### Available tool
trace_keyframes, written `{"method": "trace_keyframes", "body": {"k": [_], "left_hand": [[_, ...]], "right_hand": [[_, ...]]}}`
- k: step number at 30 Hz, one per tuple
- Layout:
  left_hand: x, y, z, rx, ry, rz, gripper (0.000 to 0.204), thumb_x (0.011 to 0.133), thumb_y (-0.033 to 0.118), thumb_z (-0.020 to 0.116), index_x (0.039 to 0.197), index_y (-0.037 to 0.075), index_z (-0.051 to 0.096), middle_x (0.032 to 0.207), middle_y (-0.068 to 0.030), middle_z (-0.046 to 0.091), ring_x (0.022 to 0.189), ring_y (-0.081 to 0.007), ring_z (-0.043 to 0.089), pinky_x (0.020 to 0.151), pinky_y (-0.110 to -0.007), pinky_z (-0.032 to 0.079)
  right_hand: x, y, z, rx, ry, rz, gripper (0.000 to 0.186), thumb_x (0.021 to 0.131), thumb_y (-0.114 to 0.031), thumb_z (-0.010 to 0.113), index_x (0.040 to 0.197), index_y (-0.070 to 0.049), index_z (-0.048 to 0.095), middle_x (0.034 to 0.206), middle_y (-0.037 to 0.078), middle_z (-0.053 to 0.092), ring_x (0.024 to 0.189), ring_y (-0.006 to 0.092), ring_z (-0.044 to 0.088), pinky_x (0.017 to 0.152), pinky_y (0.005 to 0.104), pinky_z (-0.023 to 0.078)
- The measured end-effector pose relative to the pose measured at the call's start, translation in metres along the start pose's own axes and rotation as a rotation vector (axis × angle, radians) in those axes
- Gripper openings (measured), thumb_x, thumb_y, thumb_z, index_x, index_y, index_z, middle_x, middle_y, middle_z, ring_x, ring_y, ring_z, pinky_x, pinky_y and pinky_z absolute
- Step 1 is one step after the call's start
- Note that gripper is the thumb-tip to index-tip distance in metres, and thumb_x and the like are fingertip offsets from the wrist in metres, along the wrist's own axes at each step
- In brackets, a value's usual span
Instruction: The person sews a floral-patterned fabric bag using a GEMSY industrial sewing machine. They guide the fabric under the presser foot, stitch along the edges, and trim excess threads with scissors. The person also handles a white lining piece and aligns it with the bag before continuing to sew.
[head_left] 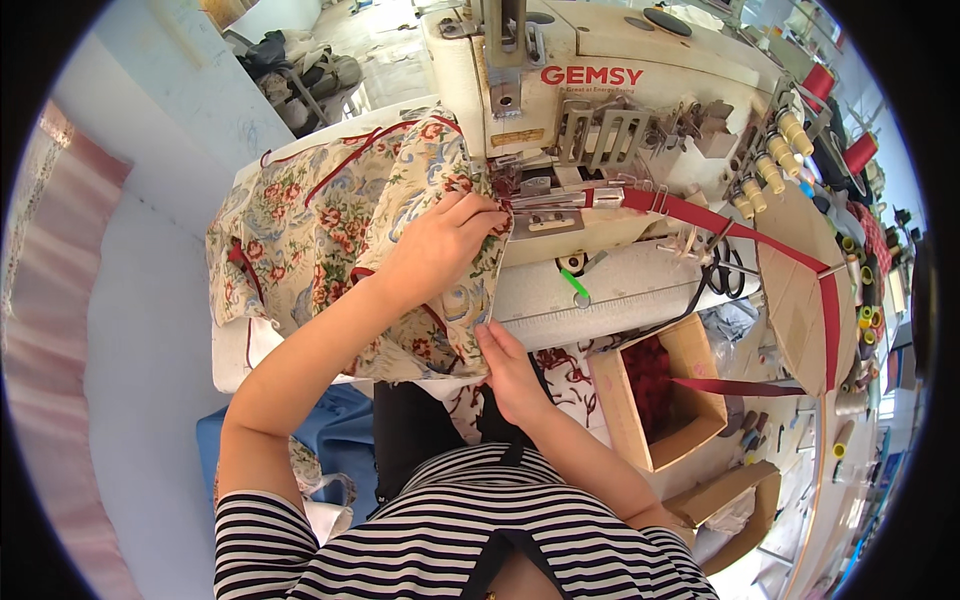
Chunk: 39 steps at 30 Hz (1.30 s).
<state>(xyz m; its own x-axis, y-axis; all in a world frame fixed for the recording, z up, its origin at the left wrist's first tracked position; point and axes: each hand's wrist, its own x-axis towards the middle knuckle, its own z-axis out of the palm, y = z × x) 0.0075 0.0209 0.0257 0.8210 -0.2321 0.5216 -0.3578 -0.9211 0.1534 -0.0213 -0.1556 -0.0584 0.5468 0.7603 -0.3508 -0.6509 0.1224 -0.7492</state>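
A cream fabric piece with red flowers and blue scrolls [340, 220] lies bunched over the left of the sewing machine bed, with dark red binding along some edges. My left hand [445, 245] lies over it, its bent fingers closed on the right edge just beside the presser foot area. Nearer my body, my right hand [515, 375] grips the lower right corner, thumb on top and the other fingers partly hidden. A dark red binding tape [700, 215] runs from the right into a metal folder [590, 199] at the needle area of the white sewing machine [640, 110].
A cardboard box [657, 395] holding dark red tape stands below the bed at right. Black scissors [728, 272] and a green-handled small tool [574, 283] are on the machine side. Cone threads [783, 155] crowd the right. Blue cloth [345, 430] hangs by my legs.
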Motion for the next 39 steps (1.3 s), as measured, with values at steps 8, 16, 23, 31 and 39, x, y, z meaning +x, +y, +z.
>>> {"method": "trace_keyframes", "body": {"k": [8, 16, 23, 31, 39], "left_hand": [[0.004, 0.004, 0.001, -0.021, 0.022, -0.048, 0.021, 0.081, 0.0, 0.059, 0.101, 0.004, 0.06, 0.104, -0.0078, 0.059, 0.095, -0.0293, 0.058, 0.08, -0.037, 0.049], [0.007, 0.006, 0.002, -0.054, 0.059, -0.086, 0.021, 0.08, -0.001, 0.06, 0.101, 0.003, 0.062, 0.102, -0.0093, 0.061, 0.095, -0.0304, 0.058, 0.082, -0.038, 0.048], [-0.04, -0.025, -0.02, -0.177, 0.216, -0.188, 0.015, 0.077, -0.01, 0.05, 0.083, 0.001, 0.058, 0.082, -0.0113, 0.057, 0.08, -0.0293, 0.057, 0.072, -0.035, 0.048], [-0.14, 0.016, -0.011, -0.168, -0.28, -0.717, 0.017, 0.085, 0.017, 0.057, 0.098, 0.006, 0.057, 0.074, -0.0158, 0.064, 0.066, -0.0346, 0.064, 0.06, -0.043, 0.05], [-0.106, 0.078, -0.029, -1.21, -0.298, -0.977, 0.031, 0.097, 0.021, 0.048, 0.12, 0.001, 0.054, 0.093, -0.0124, 0.066, 0.069, -0.0167, 0.065, 0.058, -0.026, 0.054]], "right_hand": [[-0.008, -0.017, -0.012, -0.225, 0.019, -0.163, 0.028, 0.101, -0.023, 0.043, 0.117, -0.004, 0.055, 0.094, -0.003, 0.061, 0.075, 0.0019, 0.051, 0.057, 0.0156, 0.04], [0.006, -0.048, -0.042, -0.268, -0.001, -0.14, 0.024, 0.099, -0.022, 0.047, 0.1, -0.002, 0.06, 0.081, -0.004, 0.057, 0.069, 0.0028, 0.048, 0.059, 0.0193, 0.04], [0.022, -0.082, -0.043, -0.449, 0.004, -0.168, 0.028, 0.098, -0.026, 0.05, 0.102, -0.001, 0.062, 0.085, -0.005, 0.06, 0.072, -0.0002, 0.049, 0.059, 0.0175, 0.039], [0.018, -0.095, -0.044, -1.248, 0.152, -0.231, 0.033, 0.082, -0.028, 0.065, 0.096, 0.001, 0.059, 0.071, 0.006, 0.063, 0.053, 0.0112, 0.059, 0.051, 0.0275, 0.045], [-0.028, -0.034, -0.029, -1.38, -0.087, 0.076, 0.047, 0.082, -0.04, 0.054, 0.07, 0.004, 0.065, 0.051, 0.013, 0.06, 0.051, 0.0243, 0.065, 0.06, 0.0339, 0.054]]}}
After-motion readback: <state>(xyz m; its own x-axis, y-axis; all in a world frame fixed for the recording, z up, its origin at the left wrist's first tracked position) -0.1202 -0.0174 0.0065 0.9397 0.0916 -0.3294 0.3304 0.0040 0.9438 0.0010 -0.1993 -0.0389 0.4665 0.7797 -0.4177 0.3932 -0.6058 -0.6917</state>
